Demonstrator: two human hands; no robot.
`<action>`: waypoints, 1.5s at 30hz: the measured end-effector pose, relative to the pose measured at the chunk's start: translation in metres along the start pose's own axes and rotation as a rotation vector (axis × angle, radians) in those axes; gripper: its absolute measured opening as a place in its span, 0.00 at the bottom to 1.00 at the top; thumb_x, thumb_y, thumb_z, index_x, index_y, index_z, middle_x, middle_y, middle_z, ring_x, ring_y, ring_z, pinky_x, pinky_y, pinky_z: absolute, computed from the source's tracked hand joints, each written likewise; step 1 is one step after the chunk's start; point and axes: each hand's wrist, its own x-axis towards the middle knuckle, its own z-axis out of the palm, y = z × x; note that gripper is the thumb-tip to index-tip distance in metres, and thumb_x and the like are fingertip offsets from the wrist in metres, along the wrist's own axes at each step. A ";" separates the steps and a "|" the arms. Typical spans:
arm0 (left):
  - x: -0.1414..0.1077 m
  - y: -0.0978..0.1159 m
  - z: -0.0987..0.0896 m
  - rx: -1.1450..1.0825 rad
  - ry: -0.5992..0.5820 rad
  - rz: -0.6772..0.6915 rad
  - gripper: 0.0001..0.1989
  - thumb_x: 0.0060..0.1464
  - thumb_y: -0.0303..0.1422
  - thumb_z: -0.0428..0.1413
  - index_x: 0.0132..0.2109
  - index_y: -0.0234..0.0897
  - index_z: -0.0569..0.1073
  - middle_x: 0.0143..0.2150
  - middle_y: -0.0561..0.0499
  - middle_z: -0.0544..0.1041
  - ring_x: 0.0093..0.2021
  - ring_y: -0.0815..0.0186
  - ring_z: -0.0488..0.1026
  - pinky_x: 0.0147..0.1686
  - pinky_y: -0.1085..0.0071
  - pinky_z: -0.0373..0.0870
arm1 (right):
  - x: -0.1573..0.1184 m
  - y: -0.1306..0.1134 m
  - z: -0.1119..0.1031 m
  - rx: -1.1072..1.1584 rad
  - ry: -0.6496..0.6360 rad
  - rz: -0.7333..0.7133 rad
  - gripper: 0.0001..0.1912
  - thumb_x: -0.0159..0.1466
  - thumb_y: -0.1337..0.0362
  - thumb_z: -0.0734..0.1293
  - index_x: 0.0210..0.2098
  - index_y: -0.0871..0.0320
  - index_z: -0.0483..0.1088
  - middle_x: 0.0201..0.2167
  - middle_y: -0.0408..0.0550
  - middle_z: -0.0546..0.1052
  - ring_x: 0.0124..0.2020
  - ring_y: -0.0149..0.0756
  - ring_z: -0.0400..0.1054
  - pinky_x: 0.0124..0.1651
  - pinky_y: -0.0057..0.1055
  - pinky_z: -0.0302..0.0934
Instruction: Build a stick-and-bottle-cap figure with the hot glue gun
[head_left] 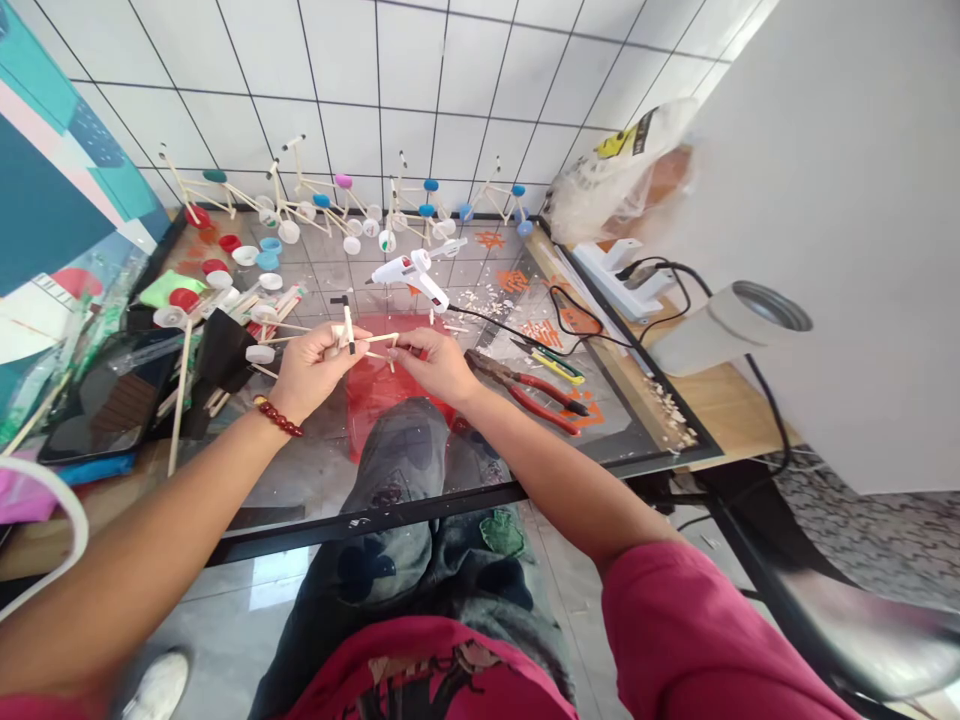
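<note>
Left hand (319,365): grip nearly closed, thumb and fingers pinching a small cream stick frame with black-tipped ends (347,318). Right hand (435,362): grip also nearly closed, fingertips on the far end of what looks like the same piece. So the frame sits between both grips, above the clear glass worktop (307,275). Exact contact under the fingers: can't tell.

Handling, my judgement: pinch close to the joints, light pressure, no twisting; thin sticks could snap or pull loose. Best if the left grip anchors while the right makes small corrections, both at one height.

White glue gun with a black cord (394,270) lies just beyond the grips; hot or not, can't tell, so fingers are better off clear of its nozzle. Red-handled pliers (491,370) and a yellow-green cutter (555,365) lie right of the right grip. Loose red bottle cap (182,298) among others, left of and beyond the left grip. Capped stick models, one with a pink cap (343,181), stand beyond both grips.
</note>
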 end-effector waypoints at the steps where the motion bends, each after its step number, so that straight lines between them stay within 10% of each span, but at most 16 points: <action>1: 0.000 0.000 0.000 0.002 0.001 -0.001 0.10 0.52 0.38 0.61 0.39 0.39 0.82 0.32 0.52 0.78 0.28 0.69 0.66 0.30 0.71 0.63 | 0.000 0.000 0.000 0.007 0.002 -0.002 0.08 0.64 0.65 0.68 0.39 0.57 0.80 0.32 0.43 0.78 0.32 0.31 0.68 0.40 0.28 0.60; 15: 0.001 -0.001 0.001 -0.027 0.006 -0.005 0.11 0.51 0.40 0.62 0.38 0.39 0.82 0.33 0.51 0.79 0.31 0.67 0.69 0.33 0.70 0.65 | 0.000 -0.002 0.000 -0.015 -0.016 0.034 0.08 0.64 0.65 0.69 0.42 0.58 0.78 0.33 0.42 0.78 0.32 0.30 0.68 0.39 0.28 0.59; 45: 0.002 -0.005 0.001 -0.034 0.001 0.018 0.11 0.50 0.40 0.62 0.37 0.39 0.82 0.38 0.49 0.82 0.36 0.64 0.73 0.38 0.69 0.68 | -0.003 0.006 -0.004 0.035 -0.047 -0.124 0.42 0.50 0.68 0.75 0.63 0.60 0.62 0.49 0.52 0.74 0.43 0.40 0.70 0.56 0.42 0.68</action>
